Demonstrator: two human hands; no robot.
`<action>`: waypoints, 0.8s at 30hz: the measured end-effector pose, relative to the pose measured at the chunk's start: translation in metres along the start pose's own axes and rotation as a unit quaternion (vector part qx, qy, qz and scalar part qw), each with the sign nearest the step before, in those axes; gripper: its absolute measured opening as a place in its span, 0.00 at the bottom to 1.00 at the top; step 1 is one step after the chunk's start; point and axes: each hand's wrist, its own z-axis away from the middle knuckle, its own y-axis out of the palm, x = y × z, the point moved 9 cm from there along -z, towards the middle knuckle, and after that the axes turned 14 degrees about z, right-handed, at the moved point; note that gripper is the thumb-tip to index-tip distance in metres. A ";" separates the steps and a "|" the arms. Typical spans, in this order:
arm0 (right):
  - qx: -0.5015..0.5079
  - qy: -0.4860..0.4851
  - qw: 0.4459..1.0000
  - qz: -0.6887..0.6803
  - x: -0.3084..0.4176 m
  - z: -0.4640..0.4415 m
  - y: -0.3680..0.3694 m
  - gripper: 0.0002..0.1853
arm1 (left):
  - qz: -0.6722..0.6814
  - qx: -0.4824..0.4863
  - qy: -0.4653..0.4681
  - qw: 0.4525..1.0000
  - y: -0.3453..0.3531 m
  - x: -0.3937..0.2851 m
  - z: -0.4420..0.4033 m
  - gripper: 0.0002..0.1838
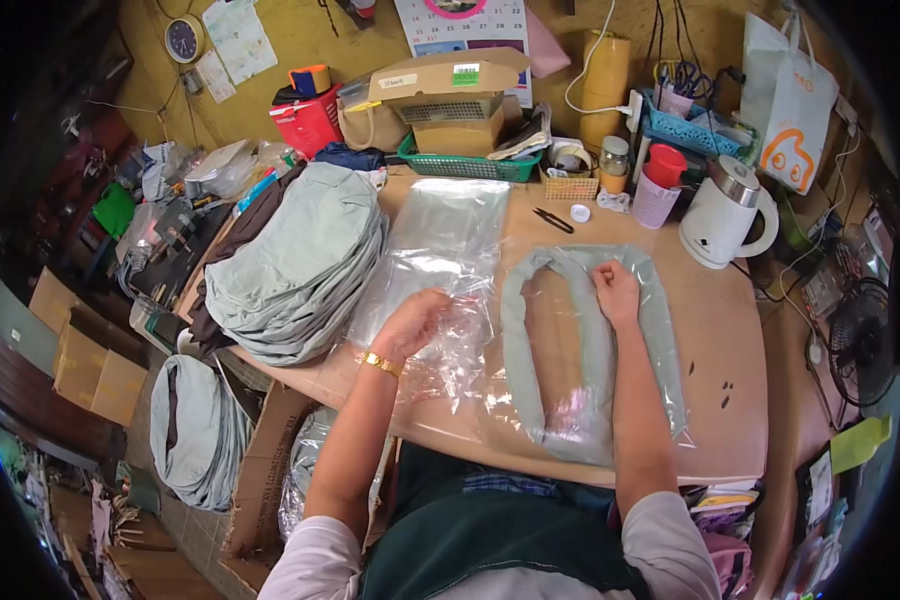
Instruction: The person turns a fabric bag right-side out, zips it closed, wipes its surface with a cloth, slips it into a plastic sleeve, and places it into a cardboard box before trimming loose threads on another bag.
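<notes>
My left hand (417,322), with a gold watch at the wrist, has its fingers closed on a clear plastic bag (450,365) at the table's middle. More flat clear bags (455,215) lie just beyond it. To the right, a grey-green fabric loop (590,400) rests on the table, with shiny clear plastic over it. My right hand (617,292) is at the far end of that loop, fingers curled in against the fabric; the fingertips are partly hidden. A tall stack of similar grey-green fabric pieces (295,260) stands left of the bags.
Small black snips (553,220) and a white cap (580,213) lie behind the loop. A white kettle (720,215), a pink cup (656,195) and a green basket (470,165) line the back. More fabric (195,430) and an open carton (270,470) are below, left.
</notes>
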 end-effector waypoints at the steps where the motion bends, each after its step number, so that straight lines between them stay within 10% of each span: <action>1: -0.025 0.015 0.999 -0.037 -0.006 -0.001 -0.002 0.05 | 0.206 0.034 -0.006 0.978 0.008 -0.004 0.004 0.10; 4: -0.025 0.010 0.994 -0.108 -0.021 -0.009 0.010 0.03 | 0.332 0.137 -0.066 0.931 0.018 -0.001 0.006 0.21; 10: 0.033 0.108 0.946 -0.304 -0.034 -0.008 0.003 0.02 | 0.071 -0.092 0.318 0.941 -0.058 -0.079 0.045 0.16; 13: 0.014 0.100 0.938 -0.331 -0.039 -0.011 -0.002 0.03 | -0.287 -0.364 0.533 0.708 -0.088 -0.124 0.126 0.09; 15: 0.022 0.105 0.940 -0.325 -0.039 -0.012 0.006 0.03 | -0.151 -0.272 0.292 0.904 -0.085 -0.087 0.110 0.09; 19: 0.012 0.072 0.968 -0.241 -0.037 -0.016 0.012 0.04 | -0.304 -0.122 -0.016 0.945 0.000 0.014 0.080 0.07; 24: 0.006 0.073 0.963 -0.261 -0.034 -0.012 0.002 0.04 | 0.145 -0.087 0.117 0.979 0.005 0.042 0.061 0.01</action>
